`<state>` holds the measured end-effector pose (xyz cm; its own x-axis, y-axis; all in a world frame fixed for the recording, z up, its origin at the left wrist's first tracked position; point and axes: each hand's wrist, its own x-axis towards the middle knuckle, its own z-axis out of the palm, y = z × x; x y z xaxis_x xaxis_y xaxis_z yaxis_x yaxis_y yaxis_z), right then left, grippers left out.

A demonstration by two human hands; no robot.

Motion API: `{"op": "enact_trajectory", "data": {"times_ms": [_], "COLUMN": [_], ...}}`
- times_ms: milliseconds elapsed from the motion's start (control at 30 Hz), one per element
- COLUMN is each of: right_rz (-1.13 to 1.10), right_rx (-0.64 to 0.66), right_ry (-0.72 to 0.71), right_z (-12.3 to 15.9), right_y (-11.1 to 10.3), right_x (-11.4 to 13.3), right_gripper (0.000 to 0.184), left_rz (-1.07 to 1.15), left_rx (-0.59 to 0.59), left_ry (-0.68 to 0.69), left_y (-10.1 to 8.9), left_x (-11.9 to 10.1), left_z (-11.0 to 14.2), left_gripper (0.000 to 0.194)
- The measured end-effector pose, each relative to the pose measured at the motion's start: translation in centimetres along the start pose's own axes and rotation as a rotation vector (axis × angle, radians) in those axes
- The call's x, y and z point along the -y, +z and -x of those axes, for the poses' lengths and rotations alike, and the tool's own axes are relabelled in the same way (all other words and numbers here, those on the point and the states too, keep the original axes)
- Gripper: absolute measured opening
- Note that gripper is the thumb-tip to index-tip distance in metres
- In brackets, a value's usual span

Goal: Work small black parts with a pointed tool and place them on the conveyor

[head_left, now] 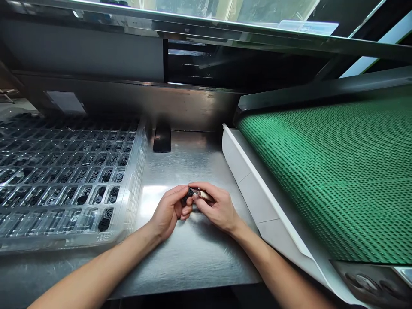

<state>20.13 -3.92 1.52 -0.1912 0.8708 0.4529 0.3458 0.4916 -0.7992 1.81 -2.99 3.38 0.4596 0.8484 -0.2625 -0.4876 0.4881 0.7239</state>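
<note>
Over the steel table [196, 266], my left hand [169, 208] is closed on a small black part [184, 198], pinched between thumb and fingers. My right hand [222, 208] grips a small tool [204, 195] with a pale body and a metal end, which meets the black part. The two hands nearly touch at the fingertips, so much of the part is hidden. On the left lies a stack of clear plastic trays [127, 214], with similar black parts [113, 195] in many of its pockets.
A green textured conveyor belt [328, 171] fills the right side, and a white trough-like panel [249, 184] runs along its near edge. A dark phone-like slab [162, 140] lies by the back wall [193, 107]. Overhead, a metal-edged ledge [206, 28] crosses the view.
</note>
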Motion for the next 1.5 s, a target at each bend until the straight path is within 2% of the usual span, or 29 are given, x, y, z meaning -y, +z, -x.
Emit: {"op": "enact_trajectory", "data": {"times_ms": [133, 267, 433, 600, 733, 1100, 1500], "right_rz": [-0.041, -0.052, 0.027, 0.107, 0.176, 0.336, 0.386], "right_rx": [0.033, -0.003, -0.085, -0.04, -0.007, -0.041, -0.055], "right_ry": [0.002, 0.004, 0.034, 0.1, 0.049, -0.048, -0.11], "right_z": [0.0, -0.1, -0.1, 0.0, 0.0, 0.3, 0.4], "right_y": [-0.1, -0.3, -0.5, -0.4, -0.3, 0.1, 0.1], "right_x": [0.1, 0.1, -0.1, 0.1, 0.1, -0.8, -1.0], "right_gripper": [0.034, 0.034, 0.041, 0.048, 0.051, 0.048, 0.046], "left_rz": [0.013, -0.001, 0.006, 0.028, 0.029, 0.061, 0.09], "left_rx": [-0.018, -0.028, -0.039, -0.039, -0.04, -0.031, -0.033], "left_ry": [0.03, 0.05, 0.071, 0.092, 0.107, 0.11, 0.111], "left_y": [-0.1, -0.2, -0.2, -0.1, 0.0, 0.1, 0.2], "left_x": [0.2, 0.3, 0.2, 0.1, 0.1, 0.2, 0.1], "left_z": [-0.1, -0.1, 0.0, 0.0, 0.0, 0.0, 0.1], "left_gripper": [0.041, 0.041, 0.043, 0.041, 0.042, 0.044, 0.04]}}
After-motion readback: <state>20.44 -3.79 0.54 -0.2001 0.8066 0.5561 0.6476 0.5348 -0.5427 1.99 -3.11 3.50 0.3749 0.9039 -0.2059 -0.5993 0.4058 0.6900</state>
